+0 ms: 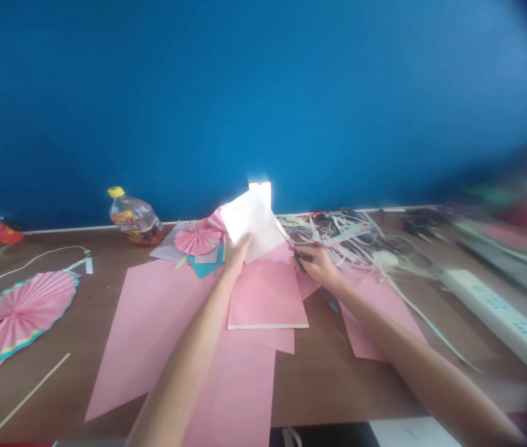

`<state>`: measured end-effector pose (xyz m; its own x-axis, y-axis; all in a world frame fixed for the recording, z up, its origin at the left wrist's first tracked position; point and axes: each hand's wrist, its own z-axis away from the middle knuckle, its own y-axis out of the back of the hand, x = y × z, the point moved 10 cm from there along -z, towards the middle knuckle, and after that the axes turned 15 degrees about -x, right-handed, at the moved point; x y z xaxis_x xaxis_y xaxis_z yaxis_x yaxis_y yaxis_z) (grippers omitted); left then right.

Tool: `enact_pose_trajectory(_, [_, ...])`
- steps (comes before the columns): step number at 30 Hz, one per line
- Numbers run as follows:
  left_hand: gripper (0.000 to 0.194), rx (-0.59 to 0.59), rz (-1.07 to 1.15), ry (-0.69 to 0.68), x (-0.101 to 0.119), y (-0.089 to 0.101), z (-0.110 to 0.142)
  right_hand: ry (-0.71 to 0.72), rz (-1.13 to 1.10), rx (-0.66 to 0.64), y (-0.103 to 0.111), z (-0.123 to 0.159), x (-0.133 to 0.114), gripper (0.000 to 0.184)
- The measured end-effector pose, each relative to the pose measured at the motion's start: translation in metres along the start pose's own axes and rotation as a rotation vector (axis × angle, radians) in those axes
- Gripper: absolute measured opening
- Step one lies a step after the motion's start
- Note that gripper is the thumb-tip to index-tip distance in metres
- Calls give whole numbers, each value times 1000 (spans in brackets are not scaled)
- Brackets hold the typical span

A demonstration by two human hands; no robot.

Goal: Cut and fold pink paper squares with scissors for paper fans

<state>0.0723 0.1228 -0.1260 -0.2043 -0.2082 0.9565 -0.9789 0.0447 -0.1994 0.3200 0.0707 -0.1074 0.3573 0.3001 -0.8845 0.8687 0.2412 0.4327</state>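
My left hand [239,249] is closed on the lower edge of a pale sheet of paper [259,231], which is tilted and washed out by glare. On the other side my right hand [315,263] grips scissors [298,261] with dark handles, their blades along the sheet's right edge. Whether the blades are parted cannot be made out. Below both hands lies a pink paper square [267,298] with a white strip along its near edge. Larger pink sheets [146,323] spread under it. A small pleated pink rosette [198,239] rests left of my left hand.
A bottle with a yellow cap [135,217] leans at the back left. One pleated pink fan [35,304] lies on the left. Tangled paper strips [337,233] are heaped behind my right hand. A white power strip [500,310] is at right, below a blue wall [263,93].
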Motion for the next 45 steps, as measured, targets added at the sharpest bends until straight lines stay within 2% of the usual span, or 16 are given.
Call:
enact_pose_trajectory(9, [55, -20, 10, 41, -4, -1, 1, -28, -129, -12, -5, 3, -4, 42])
enact_pose_trajectory(22, [52, -214, -39, 110, -2, -24, 5, -46, -262, -13, -7, 1, -1, 37])
enact_pose_trajectory(29, [55, -253, -78, 109, -4, -25, 3, -41, -366, 6, -6, 1, 0, 51])
enact_pose_trajectory(34, [57, -242, -44, 120, -6, -24, 2, 5, -348, -19, -5, 0, -11, 69])
enact_pose_trajectory(39, [58, -259, -41, 136, -6, -26, 2, 0, -385, -53, -9, 1, -14, 67])
enact_pose_trajectory(45, [56, -247, -27, 139, -5, -26, 4, -20, -420, -51, -14, 0, -7, 68])
